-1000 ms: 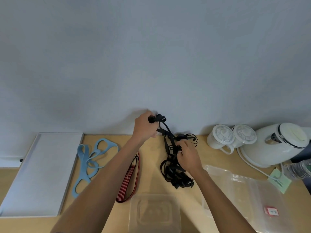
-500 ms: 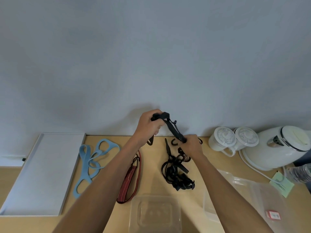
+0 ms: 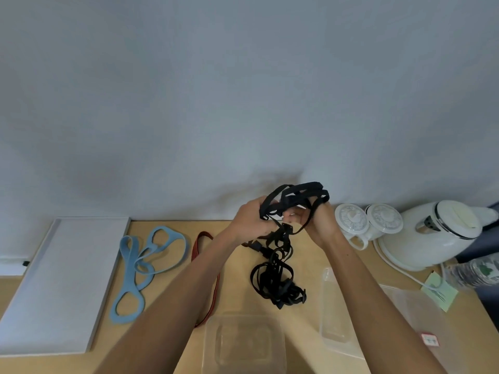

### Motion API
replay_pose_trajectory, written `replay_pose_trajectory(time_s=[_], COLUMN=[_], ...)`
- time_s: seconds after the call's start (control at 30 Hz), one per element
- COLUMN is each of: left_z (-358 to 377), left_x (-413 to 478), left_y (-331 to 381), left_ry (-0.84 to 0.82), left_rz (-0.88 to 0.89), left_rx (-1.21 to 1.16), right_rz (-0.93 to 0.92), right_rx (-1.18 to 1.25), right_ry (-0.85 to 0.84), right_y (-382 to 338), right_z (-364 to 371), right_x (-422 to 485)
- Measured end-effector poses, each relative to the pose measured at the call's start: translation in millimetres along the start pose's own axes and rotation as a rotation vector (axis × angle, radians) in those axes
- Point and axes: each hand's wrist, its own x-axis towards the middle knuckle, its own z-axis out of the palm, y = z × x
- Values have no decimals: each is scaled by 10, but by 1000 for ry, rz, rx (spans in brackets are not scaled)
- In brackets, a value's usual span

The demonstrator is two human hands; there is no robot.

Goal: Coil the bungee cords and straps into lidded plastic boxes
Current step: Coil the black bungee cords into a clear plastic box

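Note:
A tangled black strap (image 3: 275,276) hangs from both raised hands down to a heap on the wooden table (image 3: 237,265). My left hand (image 3: 249,220) grips the strap's upper loops. My right hand (image 3: 317,221) has several loops of the same strap wound over its fingers. A red-and-black striped strap (image 3: 209,279) lies on the table, partly hidden under my left forearm. Further left lies a light-blue looped strap (image 3: 140,268). A clear plastic box (image 3: 243,344) sits at the front middle, and another clear box (image 3: 333,314) stands under my right forearm.
A white tray (image 3: 54,282) fills the table's left end. Two white lidded cups (image 3: 364,225), a white kettle (image 3: 437,233) with its cord, a green note (image 3: 440,292) and a plastic bottle (image 3: 478,271) crowd the right. A clear lid with a red label (image 3: 429,338) lies front right.
Both hands rose and came closer together. More loops of the black strap are now wound over my right hand, and less of it lies on the table.

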Motion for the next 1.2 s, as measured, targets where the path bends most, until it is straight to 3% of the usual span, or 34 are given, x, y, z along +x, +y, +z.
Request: replay_pose_trajectory(time_s=[0.2,0.33,0.4,0.57,0.8,1.13,1.2], left_z=[74,30,-31,-259,-564,-643,-619], left_x=[11,-52,-77,-165,-319,-605,-638], left_y=[50,-43,-89,14,169,358,378], left_ry=[14,14,82,197,216,31,-3], left_rz=[10,-47,-70,-97,18,55,56], left_rx=[-10,-20,-102,-267,-82,184,197], right_rz=[4,-40,-62,-19,-88,6,-32], right_rx=[56,-378,-482,-683,-887,-644,-724], right_ry=[-20,254,278,149,21,-273,-269], right_y=[-14,-65,-60,68,1,-140,-156], right_z=[7,-1,-12,20,275,708,805], right_x=[-70,-112,-132,-181,-284,-561,-582])
